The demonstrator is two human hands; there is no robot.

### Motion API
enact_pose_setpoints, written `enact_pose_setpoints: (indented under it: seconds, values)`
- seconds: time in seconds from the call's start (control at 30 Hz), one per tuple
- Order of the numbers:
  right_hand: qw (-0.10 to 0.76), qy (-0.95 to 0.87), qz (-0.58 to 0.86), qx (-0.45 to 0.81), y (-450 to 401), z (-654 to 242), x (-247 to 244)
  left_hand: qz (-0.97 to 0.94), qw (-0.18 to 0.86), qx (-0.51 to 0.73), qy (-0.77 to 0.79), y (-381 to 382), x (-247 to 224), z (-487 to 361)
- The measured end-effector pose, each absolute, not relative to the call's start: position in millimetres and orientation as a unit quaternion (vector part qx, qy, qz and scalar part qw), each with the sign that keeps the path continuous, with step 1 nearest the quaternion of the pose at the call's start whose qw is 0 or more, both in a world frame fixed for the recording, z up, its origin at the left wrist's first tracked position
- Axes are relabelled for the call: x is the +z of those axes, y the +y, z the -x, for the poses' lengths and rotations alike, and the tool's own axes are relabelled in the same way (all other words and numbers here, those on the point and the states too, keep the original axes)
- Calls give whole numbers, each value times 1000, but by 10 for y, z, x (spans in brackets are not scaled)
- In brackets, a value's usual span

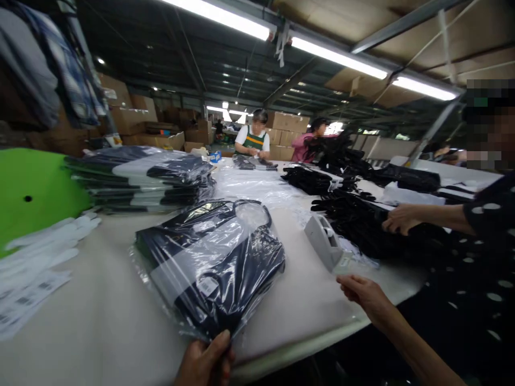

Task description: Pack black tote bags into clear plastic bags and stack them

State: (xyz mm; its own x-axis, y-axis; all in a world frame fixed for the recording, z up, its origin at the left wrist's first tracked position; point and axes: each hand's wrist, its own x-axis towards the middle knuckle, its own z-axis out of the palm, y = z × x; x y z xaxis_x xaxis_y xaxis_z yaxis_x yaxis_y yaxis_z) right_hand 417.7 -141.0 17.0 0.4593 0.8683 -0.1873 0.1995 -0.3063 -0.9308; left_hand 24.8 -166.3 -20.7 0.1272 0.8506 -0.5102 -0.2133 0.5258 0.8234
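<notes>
My left hand (207, 358) pinches the near corner of a clear plastic bag (217, 252) between thumb and fingers. Inside the bag lies a folded navy fabric item with a grey band, a round loop at its far end and a small white label (207, 286). To the right, my right hand (362, 294) hovers over the table edge with thumb and fingertips together; I cannot make out anything between them. Just beyond those fingertips stands a grey tape dispenser (325, 242).
Wrapped dark items form a stack (148, 179) at the back left. White label sheets (32, 295) lie beside a green panel (40, 193). Black fabric pieces (358, 220) are heaped at right, where a co-worker's hand (402, 217) reaches in. Two other people work across the table (108, 279).
</notes>
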Motion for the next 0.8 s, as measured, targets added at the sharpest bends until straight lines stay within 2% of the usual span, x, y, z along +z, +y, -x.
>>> enact_pose_setpoints:
  seconds: [0.07,0.2,0.3,0.53,0.8]
  values:
    - [445,-442,652,426,-1439,-3559,356,-310,689,400,518,-1676,-194,-253]
    - [366,-523,515,572,-1539,-2317,753,-340,693,402,493,-1662,-215,-244]
    - [347,-525,446,637,-1594,-1796,750,-366,692,406,471,-1648,-207,-241]
    - [390,-456,581,550,-1538,-1775,70,-349,689,440,459,-1679,-235,-258]
    - [388,-428,601,552,-1557,-1746,-60,-357,682,443,459,-1690,-267,-252]
